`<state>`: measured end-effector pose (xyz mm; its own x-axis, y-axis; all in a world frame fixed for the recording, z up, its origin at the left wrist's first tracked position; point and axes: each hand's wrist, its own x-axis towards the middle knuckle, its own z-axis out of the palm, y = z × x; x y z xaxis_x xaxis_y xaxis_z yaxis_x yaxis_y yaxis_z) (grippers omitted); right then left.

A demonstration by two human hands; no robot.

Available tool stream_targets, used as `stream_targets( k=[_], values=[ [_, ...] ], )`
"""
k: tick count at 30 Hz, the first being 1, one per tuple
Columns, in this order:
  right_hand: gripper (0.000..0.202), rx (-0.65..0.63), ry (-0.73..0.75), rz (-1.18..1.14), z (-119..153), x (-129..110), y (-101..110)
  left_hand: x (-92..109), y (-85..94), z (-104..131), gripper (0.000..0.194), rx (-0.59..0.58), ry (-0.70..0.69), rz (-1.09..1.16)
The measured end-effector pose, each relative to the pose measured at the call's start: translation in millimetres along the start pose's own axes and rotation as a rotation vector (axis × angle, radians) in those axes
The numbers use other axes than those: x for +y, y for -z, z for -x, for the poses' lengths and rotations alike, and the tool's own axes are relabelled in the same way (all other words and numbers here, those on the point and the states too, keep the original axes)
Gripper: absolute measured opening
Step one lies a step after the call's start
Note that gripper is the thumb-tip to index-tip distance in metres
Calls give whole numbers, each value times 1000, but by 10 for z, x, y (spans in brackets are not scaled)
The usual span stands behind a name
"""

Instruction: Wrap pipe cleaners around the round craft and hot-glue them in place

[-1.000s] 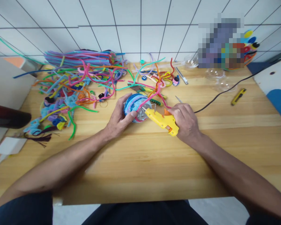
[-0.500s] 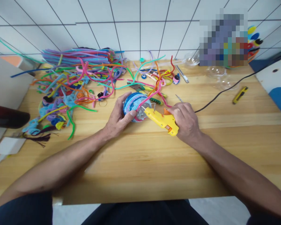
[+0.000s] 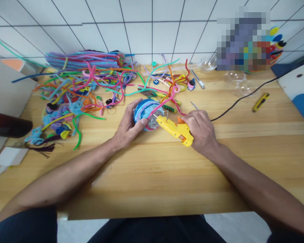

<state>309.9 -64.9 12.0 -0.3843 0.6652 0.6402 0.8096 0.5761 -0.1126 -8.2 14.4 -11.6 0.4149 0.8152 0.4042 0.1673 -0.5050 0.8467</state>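
My left hand is wrapped round the left side of a clear ball covered in bands of blue, light blue and pink pipe cleaner, its thumb on the near side. Part of the ball's right face is bare and see-through. A pink pipe cleaner runs off the ball toward the back right. My right hand grips a yellow hot glue gun with an orange trigger. The gun's metal nozzle points left and meets the ball beside the pink strand; whether glue is coming out I cannot tell.
Loose pipe cleaners pile up at the left, before a thick bundle. Pliers lie behind the ball. A black cord crosses the right side near a yellow utility knife. Clear plastic balls stand at the back right.
Almost nothing differs: both hands, the ball and the glue gun keep their places. The whole view has shifted very slightly.
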Motion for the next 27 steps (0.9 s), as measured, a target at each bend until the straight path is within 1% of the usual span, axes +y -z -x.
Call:
stream_targets(
  k=[4, 8, 14, 21, 27],
  values=[
    [48, 30, 26, 21, -27, -19, 0, -1, -2, 2, 77, 4, 0, 10],
    [50, 25, 33, 15, -31, -30, 11, -6, -5, 4, 78, 7, -1, 8],
    [33, 6, 31, 7, -20, -47, 17, -20, -10, 4, 79, 6, -2, 8],
    [46, 27, 6, 7, -12, -30, 11, -27, -4, 11, 77, -3, -3, 21],
    [43, -5, -8, -3, -2, -30, 15, -41, -5, 11, 77, 2, -11, 27]
  ],
)
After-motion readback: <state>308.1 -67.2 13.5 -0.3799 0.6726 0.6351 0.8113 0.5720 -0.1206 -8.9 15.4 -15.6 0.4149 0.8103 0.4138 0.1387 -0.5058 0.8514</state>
